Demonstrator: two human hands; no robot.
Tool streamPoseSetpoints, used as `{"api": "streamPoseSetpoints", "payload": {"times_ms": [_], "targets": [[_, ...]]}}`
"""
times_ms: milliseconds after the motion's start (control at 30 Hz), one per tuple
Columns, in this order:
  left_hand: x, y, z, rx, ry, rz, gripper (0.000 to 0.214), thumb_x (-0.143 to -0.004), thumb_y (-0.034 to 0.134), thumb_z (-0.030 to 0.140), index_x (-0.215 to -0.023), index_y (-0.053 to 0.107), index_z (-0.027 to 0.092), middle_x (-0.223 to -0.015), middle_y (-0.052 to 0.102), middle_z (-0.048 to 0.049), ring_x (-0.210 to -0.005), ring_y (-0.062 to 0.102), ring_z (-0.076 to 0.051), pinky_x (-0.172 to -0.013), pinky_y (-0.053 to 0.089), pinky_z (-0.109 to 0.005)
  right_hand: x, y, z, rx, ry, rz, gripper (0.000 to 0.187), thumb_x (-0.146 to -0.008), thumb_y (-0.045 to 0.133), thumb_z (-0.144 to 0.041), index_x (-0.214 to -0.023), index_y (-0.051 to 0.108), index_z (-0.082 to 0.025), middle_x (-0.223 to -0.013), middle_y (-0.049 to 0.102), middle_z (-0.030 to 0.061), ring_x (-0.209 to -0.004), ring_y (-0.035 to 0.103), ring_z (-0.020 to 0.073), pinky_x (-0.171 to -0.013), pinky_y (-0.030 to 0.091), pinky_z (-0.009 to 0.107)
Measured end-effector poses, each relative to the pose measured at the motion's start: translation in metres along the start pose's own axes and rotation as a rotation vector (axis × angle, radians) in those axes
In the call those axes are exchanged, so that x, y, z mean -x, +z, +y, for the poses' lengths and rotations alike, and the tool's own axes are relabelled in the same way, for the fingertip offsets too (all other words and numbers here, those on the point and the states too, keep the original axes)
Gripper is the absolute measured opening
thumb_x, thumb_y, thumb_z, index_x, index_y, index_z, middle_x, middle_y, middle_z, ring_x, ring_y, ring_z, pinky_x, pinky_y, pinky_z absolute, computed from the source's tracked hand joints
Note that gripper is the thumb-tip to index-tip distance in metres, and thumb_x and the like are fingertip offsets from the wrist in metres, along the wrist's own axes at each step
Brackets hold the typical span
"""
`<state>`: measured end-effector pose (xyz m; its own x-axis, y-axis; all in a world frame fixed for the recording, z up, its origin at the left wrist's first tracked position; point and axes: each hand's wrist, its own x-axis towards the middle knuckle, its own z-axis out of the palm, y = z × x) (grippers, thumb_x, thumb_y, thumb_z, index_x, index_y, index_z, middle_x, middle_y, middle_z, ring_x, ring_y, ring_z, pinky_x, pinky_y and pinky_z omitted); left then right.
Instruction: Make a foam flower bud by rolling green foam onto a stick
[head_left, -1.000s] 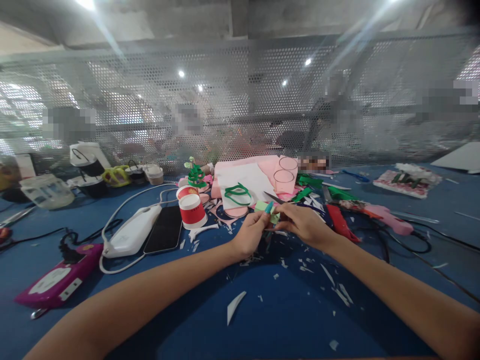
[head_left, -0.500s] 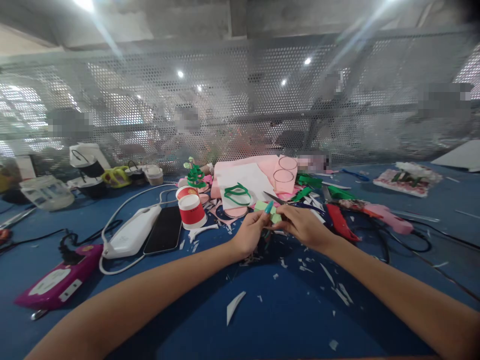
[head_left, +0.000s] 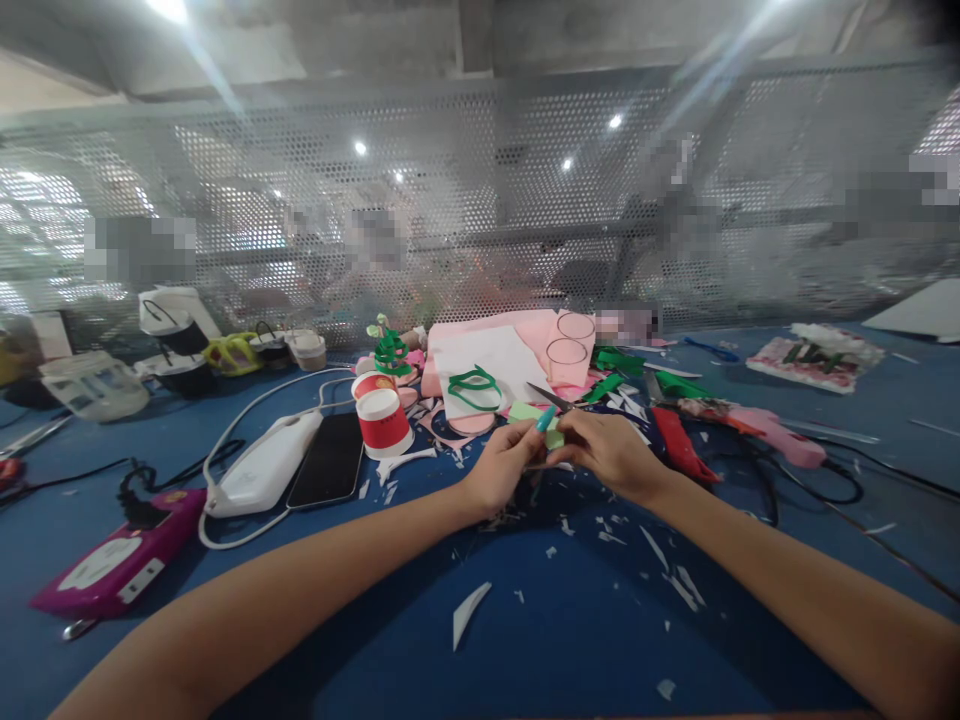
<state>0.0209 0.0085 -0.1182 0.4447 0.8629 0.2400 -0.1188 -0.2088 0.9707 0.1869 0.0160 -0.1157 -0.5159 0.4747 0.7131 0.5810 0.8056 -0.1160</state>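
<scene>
In front of the paper pile, my left hand (head_left: 504, 465) is closed, its thumb and fingers pinched together, with a shiny teal tip (head_left: 546, 418) at the thumb that looks like a long nail. Meeting it fingertip to fingertip, my right hand (head_left: 611, 450) is also in a pinch. What sits between the fingertips is hidden and too small to name. Light green paper (head_left: 525, 411) shows just behind the fingers; whether they touch it I cannot tell. A dark pointed blade (head_left: 547, 395), perhaps of scissors, lies beyond my right hand.
Red-and-white paper cups (head_left: 385, 425), a phone (head_left: 327, 460), a white power bank (head_left: 266, 465) and a purple power strip (head_left: 120, 555) lie left. White paper with a green strip (head_left: 476, 388) lies on pink sheets (head_left: 555, 345). A pink glue gun (head_left: 776, 435) is right; paper scraps dot the blue table.
My left thumb with its teal tip has shifted slightly right and down, closer to my right fingers. My right fingertips have moved a little. The things on the table stay where they were.
</scene>
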Motion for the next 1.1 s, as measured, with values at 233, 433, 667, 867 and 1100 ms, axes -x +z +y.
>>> {"api": "streamPoseSetpoints", "payload": {"times_ms": [233,433,667,867,1100], "targets": [[0.002,0.0,0.002,0.027,-0.002,-0.029,0.041,-0.069,0.055,0.054,-0.066,0.045,0.014,-0.057,0.038,0.005,-0.048,0.033,-0.005,-0.043,0.026,-0.019,-0.001,-0.002,-0.004,-0.05,-0.011,-0.015,0.035,-0.083,0.041,-0.052,-0.072,0.047,-0.02,-0.056,0.054,0.0001,-0.049,0.05,0.0125,-0.047,0.03,0.022],[0.001,-0.001,0.0,-0.014,0.014,-0.023,0.044,-0.07,0.052,0.058,-0.066,0.045,0.014,-0.056,0.038,0.005,-0.048,0.035,-0.005,-0.044,0.029,-0.019,-0.001,-0.002,-0.005,-0.039,-0.031,0.008,0.035,-0.084,0.041,-0.052,-0.073,0.049,-0.02,-0.059,0.056,0.0012,-0.052,0.052,0.013,-0.049,0.032,0.022],[0.001,0.0,0.001,0.013,0.02,-0.011,0.042,-0.072,0.052,0.056,-0.066,0.044,0.015,-0.054,0.035,0.0064,-0.046,0.032,-0.005,-0.043,0.027,-0.019,-0.002,-0.002,-0.008,-0.017,-0.025,0.016,0.037,-0.084,0.04,-0.053,-0.07,0.047,-0.02,-0.056,0.054,0.0005,-0.049,0.048,0.0123,-0.048,0.032,0.022],[0.0,-0.001,0.0,0.024,0.059,-0.005,0.04,-0.075,0.049,0.054,-0.068,0.045,0.015,-0.054,0.038,0.0058,-0.044,0.035,-0.005,-0.042,0.029,-0.019,-0.001,0.005,-0.013,-0.083,0.07,0.063,0.034,-0.082,0.046,-0.05,-0.066,0.042,-0.02,-0.049,0.047,-0.0031,-0.043,0.043,0.0104,-0.044,0.029,0.021],[-0.001,-0.003,-0.004,-0.001,0.042,-0.03,0.037,-0.076,0.05,0.049,-0.065,0.042,0.015,-0.054,0.037,0.0059,-0.045,0.034,-0.005,-0.043,0.027,-0.019,0.0,0.007,-0.016,-0.149,0.101,0.028,0.034,-0.085,0.045,-0.045,-0.062,0.041,-0.02,-0.049,0.047,-0.0033,-0.043,0.045,0.0103,-0.044,0.028,0.021]]}}
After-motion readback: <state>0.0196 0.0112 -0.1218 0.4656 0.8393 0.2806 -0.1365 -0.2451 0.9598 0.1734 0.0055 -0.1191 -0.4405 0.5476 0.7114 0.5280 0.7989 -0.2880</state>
